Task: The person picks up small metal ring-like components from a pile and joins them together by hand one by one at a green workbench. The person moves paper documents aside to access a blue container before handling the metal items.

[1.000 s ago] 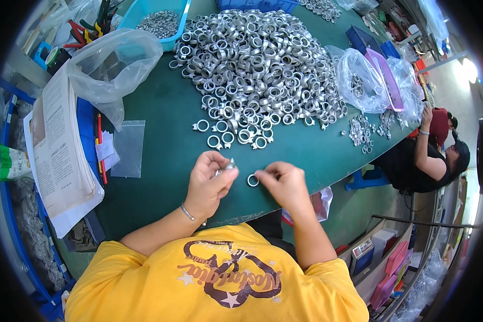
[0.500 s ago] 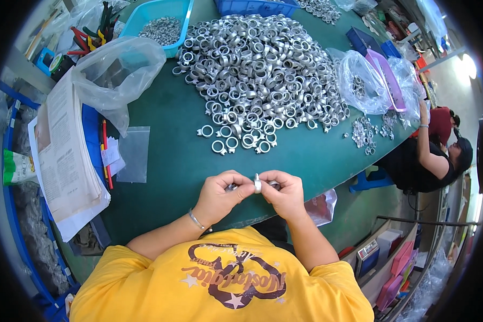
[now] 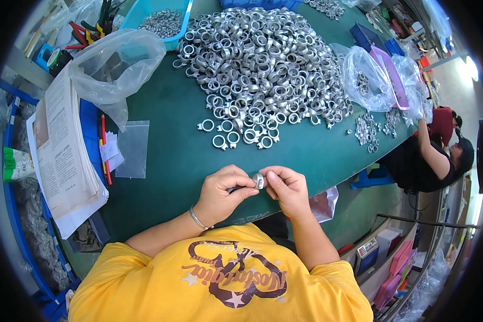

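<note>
Near the table's front edge, between my two hands, is a small silver metal ring clamp (image 3: 259, 181). My left hand (image 3: 225, 190) pinches it between thumb and fingers; a dark bit of something else shows under those fingers, too hidden to name. My right hand (image 3: 288, 190) is closed, thumb pressed against the index finger, its fingertips right beside the clamp's right side. Whatever lies inside the right hand's grip is hidden. Beyond my hands, a large heap of similar ring clamps (image 3: 263, 64) covers the middle of the green table (image 3: 172, 155), with several loose ones at its near edge.
At left lie a newspaper stack (image 3: 72, 155), red pencils (image 3: 105, 150) and a clear plastic bag (image 3: 121, 70). A turquoise basin (image 3: 185, 21) of small metal parts stands behind. Small parts (image 3: 366, 131), a purple tray (image 3: 392, 80) and a seated person (image 3: 434, 161) are at right.
The ring clamp has turned, so its round face shows more. My right hand's thumb has shifted up and slightly away from it. The view has shifted slightly.
</note>
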{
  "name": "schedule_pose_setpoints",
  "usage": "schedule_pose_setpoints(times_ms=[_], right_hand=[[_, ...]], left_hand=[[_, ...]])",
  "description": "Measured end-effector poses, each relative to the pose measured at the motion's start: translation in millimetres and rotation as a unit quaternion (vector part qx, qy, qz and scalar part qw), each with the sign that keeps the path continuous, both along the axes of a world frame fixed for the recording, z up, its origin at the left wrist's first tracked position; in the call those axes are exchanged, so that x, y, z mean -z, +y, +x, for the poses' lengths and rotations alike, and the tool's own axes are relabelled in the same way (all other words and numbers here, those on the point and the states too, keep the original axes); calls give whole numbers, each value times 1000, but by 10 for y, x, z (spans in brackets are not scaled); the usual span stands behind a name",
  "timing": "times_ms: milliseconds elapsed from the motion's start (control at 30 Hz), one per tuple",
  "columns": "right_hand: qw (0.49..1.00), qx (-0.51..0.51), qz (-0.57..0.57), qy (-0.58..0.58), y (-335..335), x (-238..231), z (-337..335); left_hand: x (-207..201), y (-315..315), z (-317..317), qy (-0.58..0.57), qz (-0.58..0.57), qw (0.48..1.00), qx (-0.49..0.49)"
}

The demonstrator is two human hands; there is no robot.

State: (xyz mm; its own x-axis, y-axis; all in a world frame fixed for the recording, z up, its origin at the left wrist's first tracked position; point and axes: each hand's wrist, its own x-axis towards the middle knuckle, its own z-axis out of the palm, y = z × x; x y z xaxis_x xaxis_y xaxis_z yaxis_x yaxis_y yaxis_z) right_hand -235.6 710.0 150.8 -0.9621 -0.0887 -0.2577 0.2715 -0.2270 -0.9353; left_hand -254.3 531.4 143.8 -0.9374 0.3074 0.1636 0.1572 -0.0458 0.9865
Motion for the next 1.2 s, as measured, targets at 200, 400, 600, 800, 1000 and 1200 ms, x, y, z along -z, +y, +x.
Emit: schedule_pose_setpoints(times_ms=[200, 400, 600, 800, 1000, 1200], right_hand=[[989, -98, -107, -26, 43, 11, 4], [992, -68, -95, 45, 11, 5, 28], [987, -25, -135, 87, -9, 48, 38], [923, -9, 228, 309, -144, -79, 36], [965, -55, 65, 250, -141, -33, -79], [913, 14, 336, 231, -113, -108, -328]], left_hand=[[24, 0, -6, 34, -6, 999, 5], [8, 33, 10, -25, 16, 999, -40], [14, -15, 8, -203, 67, 977, 1], [35, -2, 6, -236, 110, 965, 23], [5, -75, -95, -454, 317, 829, 80], [141, -53, -67, -451, 344, 823, 30]])
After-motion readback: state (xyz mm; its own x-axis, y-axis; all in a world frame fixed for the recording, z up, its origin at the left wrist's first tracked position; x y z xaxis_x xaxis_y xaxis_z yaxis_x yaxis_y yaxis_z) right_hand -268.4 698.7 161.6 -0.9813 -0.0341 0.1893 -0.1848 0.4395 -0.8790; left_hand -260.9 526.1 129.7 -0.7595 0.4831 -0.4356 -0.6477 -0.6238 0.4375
